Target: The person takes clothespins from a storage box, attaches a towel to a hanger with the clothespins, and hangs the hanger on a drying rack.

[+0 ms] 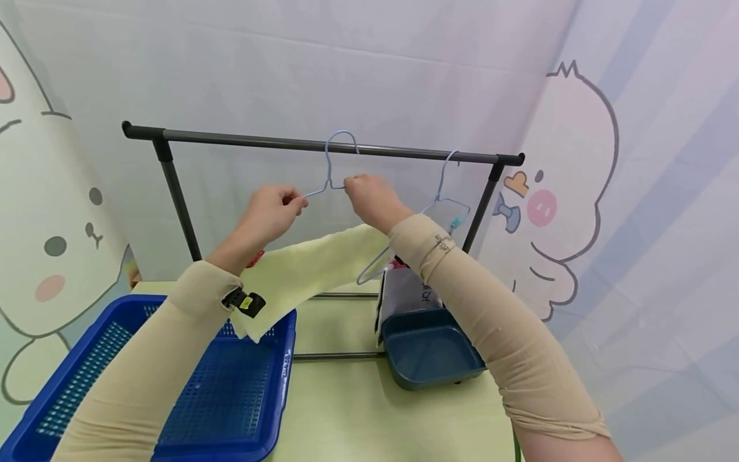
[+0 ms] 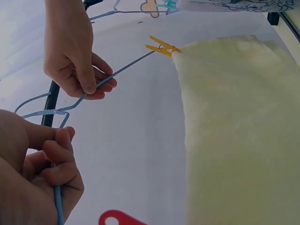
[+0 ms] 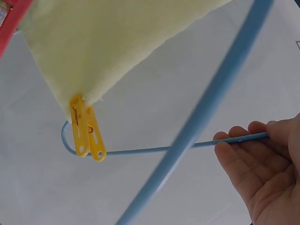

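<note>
A light blue wire hanger (image 1: 329,160) has its hook over the rack's dark bar (image 1: 242,140). My left hand (image 1: 268,215) pinches its left shoulder, and my right hand (image 1: 372,200) pinches the right one, close to the neck. Below both hands droops a pale yellow cloth (image 1: 312,263). A yellow clothespin (image 2: 164,48) fastens one corner of the cloth to the right end of the hanger, also visible in the right wrist view. Near my left wrist shows a red clothespin (image 1: 254,259), partly hidden by the arm.
Another blue hanger (image 1: 441,183) hangs farther right, with a teal clothespin (image 1: 456,222) and a grey printed cloth (image 1: 407,292) below. On the table (image 1: 358,417) stand a blue mesh basket (image 1: 283,385) at left and a dark blue tub (image 1: 427,382) at right.
</note>
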The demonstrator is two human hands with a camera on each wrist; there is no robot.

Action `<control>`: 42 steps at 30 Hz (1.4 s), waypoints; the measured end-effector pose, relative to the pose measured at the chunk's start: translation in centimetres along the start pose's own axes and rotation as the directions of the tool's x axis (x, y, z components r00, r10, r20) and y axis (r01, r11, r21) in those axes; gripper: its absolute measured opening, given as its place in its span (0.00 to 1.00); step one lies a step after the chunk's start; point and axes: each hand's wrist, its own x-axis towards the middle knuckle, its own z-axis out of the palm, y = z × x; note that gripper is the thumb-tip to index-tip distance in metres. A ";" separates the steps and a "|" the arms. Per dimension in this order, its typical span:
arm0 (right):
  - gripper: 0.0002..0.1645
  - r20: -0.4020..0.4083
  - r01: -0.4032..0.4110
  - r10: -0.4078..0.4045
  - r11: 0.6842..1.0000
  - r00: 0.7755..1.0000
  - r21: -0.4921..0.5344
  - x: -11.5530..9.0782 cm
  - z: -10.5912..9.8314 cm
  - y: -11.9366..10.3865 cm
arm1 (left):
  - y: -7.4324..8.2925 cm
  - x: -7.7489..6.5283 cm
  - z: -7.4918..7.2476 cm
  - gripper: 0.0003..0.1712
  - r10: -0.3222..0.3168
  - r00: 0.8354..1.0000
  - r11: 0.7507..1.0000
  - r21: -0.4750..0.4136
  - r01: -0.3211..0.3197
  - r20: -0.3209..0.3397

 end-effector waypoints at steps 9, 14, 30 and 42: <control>0.14 -0.015 -0.001 0.000 1.000 1.000 -0.030 0.1 -0.7 0.0 | 0.5 0.1 -0.2 0.15 -0.011 1.000 1.000 -0.024 0.010 -0.020; 0.15 -0.007 -0.011 0.010 0.999 1.000 -0.034 0.1 -0.8 0.1 | 0.6 0.2 -0.1 0.15 -0.023 1.000 0.999 -0.047 0.023 -0.012; 0.15 0.028 -0.018 0.019 0.998 0.999 -0.052 -0.2 -0.1 0.8 | 0.8 0.8 0.9 0.14 -0.022 1.000 0.998 -0.062 0.022 -0.002; 0.13 0.105 0.018 -0.010 0.997 0.994 -0.078 -0.9 0.6 0.9 | -0.3 0.9 1.9 0.14 -0.009 1.000 0.999 -0.051 0.010 0.023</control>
